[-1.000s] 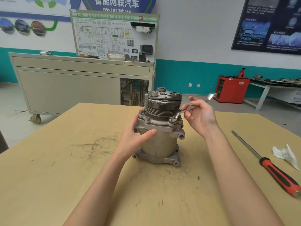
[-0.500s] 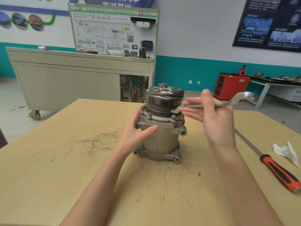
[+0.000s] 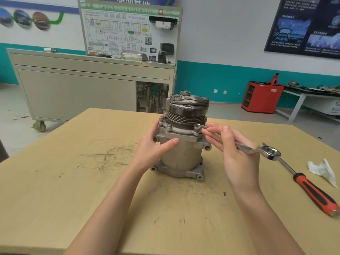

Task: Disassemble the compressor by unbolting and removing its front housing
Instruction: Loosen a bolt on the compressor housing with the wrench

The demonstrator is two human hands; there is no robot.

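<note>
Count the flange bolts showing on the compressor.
3 bolts: back left, by the left hand holding the compressor; front left; front right, under the wrench the right hand holds. More may hide behind the pulley.

left hand (image 3: 154,148) grips compressor (image 3: 182,157) | right hand (image 3: 237,157) holds wrench (image 3: 247,149) against it

Wrapping the left hand (image 3: 153,146) round the compressor (image 3: 184,157) at frame centre, thumb lying straight; pinching the wrench (image 3: 245,148) in the right hand (image 3: 239,159), fingers (image 3: 211,133) pointing left.
</note>
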